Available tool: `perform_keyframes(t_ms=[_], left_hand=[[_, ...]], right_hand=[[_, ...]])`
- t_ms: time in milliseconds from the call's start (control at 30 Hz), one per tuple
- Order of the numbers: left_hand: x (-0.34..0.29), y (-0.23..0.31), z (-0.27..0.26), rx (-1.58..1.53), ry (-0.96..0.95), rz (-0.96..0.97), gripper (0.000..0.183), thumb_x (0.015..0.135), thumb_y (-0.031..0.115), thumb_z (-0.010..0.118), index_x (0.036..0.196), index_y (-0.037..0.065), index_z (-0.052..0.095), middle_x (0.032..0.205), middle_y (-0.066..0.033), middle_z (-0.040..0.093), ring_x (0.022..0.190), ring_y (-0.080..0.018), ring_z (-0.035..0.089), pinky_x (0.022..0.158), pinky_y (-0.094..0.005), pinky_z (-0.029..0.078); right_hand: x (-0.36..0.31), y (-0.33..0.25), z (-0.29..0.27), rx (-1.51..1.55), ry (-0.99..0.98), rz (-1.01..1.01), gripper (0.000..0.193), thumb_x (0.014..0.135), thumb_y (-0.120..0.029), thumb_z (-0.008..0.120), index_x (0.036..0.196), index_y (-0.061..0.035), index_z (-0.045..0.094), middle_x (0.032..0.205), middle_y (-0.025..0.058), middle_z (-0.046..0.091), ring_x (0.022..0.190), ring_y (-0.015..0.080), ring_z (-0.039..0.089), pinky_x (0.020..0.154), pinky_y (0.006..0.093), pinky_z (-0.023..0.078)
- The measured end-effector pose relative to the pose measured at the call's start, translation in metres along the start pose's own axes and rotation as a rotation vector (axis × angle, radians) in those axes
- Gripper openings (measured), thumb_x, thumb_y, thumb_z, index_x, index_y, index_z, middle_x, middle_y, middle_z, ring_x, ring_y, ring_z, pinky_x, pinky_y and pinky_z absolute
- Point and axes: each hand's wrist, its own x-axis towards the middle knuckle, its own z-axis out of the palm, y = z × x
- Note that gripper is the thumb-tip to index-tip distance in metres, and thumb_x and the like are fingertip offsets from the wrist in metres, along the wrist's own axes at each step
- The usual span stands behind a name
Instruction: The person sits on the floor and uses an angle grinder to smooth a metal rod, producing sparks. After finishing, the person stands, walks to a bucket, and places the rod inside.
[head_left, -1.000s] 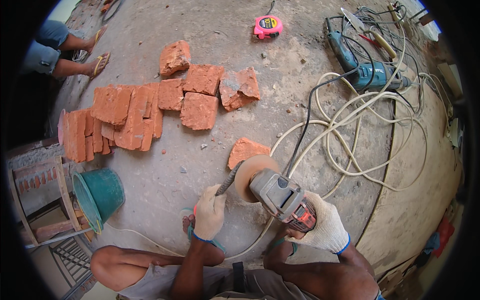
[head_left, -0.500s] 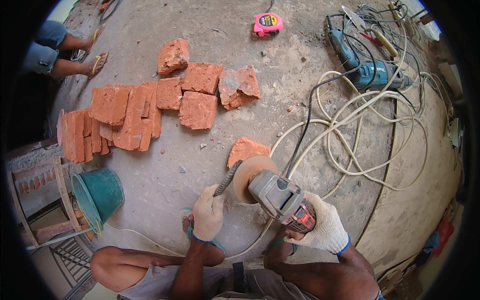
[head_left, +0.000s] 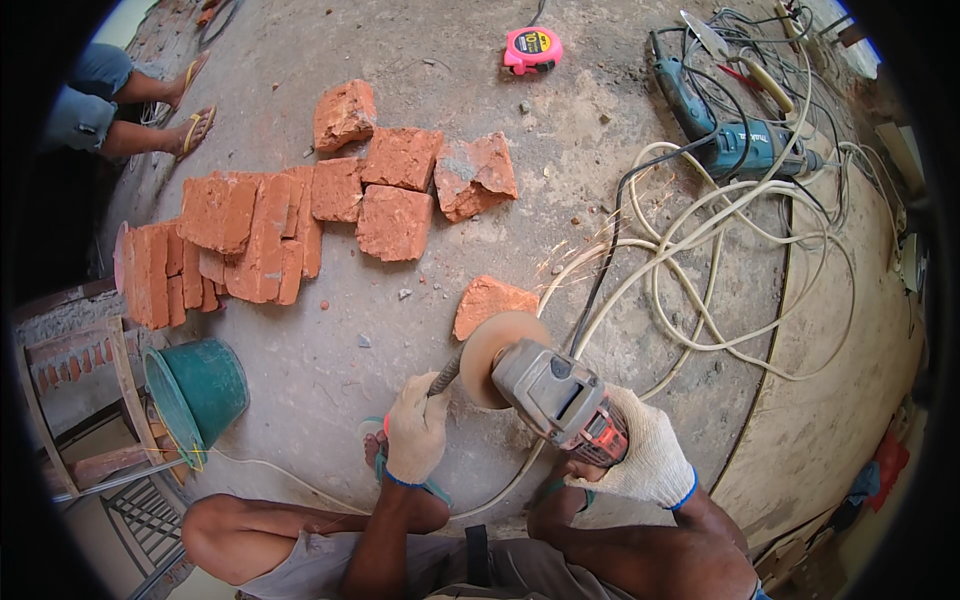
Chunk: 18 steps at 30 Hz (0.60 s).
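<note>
My left hand (head_left: 417,430), in a pale knitted work glove, is closed round a dark drill bit (head_left: 444,376) with spiral grooves. The bit's tip meets the edge of a round tan disc (head_left: 498,352) on the angle grinder (head_left: 552,388). My right hand (head_left: 645,448), gloved the same way, grips the grinder's red and black body; part of its grip is hidden under the tool. Thin orange sparks (head_left: 590,250) streak up and right across the floor. A broken brick piece (head_left: 490,304) lies just beyond the disc.
Stacked bricks (head_left: 270,240) and loose broken ones (head_left: 396,222) lie ahead and left. A green bucket (head_left: 215,385) stands at left. Pale cable loops (head_left: 690,240) and a teal power drill (head_left: 750,148) lie right, a pink tape measure (head_left: 531,50) far. Another person's feet (head_left: 195,125) show far left.
Sparks now fly from the grinder, where none showed before. The drill bit's tip has dropped slightly along the disc's edge. Both hands keep their grips.
</note>
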Motion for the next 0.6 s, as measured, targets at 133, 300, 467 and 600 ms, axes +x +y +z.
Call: perform_keyframes(t_ms=[133, 300, 467, 600], left_hand=[[-0.0008, 0.0023, -0.0002, -0.009, 0.003, -0.003, 0.019, 0.108, 0.011, 0.067, 0.124, 0.000, 0.069, 0.102, -0.0163, 0.069, 0.095, -0.0352, 0.069, 0.086, -0.0432, 0.055], [0.0008, 0.0043, -0.0011, -0.009, 0.010, 0.006, 0.019, 0.108, 0.011, 0.067, 0.123, 0.000, 0.069, 0.102, -0.0160, 0.069, 0.094, -0.0350, 0.069, 0.086, -0.0428, 0.055], [-0.0004, 0.0056, -0.0006, -0.005, 0.014, 0.009, 0.019, 0.107, 0.011, 0.068, 0.123, 0.000, 0.069, 0.102, -0.0159, 0.069, 0.095, -0.0352, 0.069, 0.087, -0.0429, 0.055], [0.0014, 0.0042, -0.0007, -0.004, 0.009, 0.017, 0.019, 0.107, 0.010, 0.068, 0.123, 0.000, 0.069, 0.103, -0.0162, 0.070, 0.097, -0.0357, 0.068, 0.088, -0.0435, 0.054]], right_hand=[[-0.0001, 0.0016, -0.0006, 0.057, 0.029, 0.006, 0.088, 0.075, -0.036, 0.097, 0.147, -0.0025, 0.060, 0.122, 0.0211, 0.076, 0.113, 0.0349, 0.079, 0.098, 0.0418, 0.062], [-0.0027, 0.0028, -0.0022, 0.024, -0.017, -0.006, 0.091, 0.075, -0.036, 0.098, 0.149, -0.0017, 0.058, 0.124, 0.0212, 0.076, 0.114, 0.0349, 0.079, 0.099, 0.0420, 0.061], [0.0000, 0.0060, -0.0005, 0.041, 0.037, -0.002, 0.089, 0.075, -0.037, 0.097, 0.148, -0.0021, 0.059, 0.124, 0.0214, 0.076, 0.114, 0.0359, 0.079, 0.098, 0.0425, 0.062], [-0.0023, 0.0045, -0.0019, 0.020, -0.009, -0.004, 0.091, 0.075, -0.037, 0.097, 0.149, -0.0017, 0.058, 0.124, 0.0215, 0.076, 0.113, 0.0364, 0.079, 0.098, 0.0424, 0.062]])
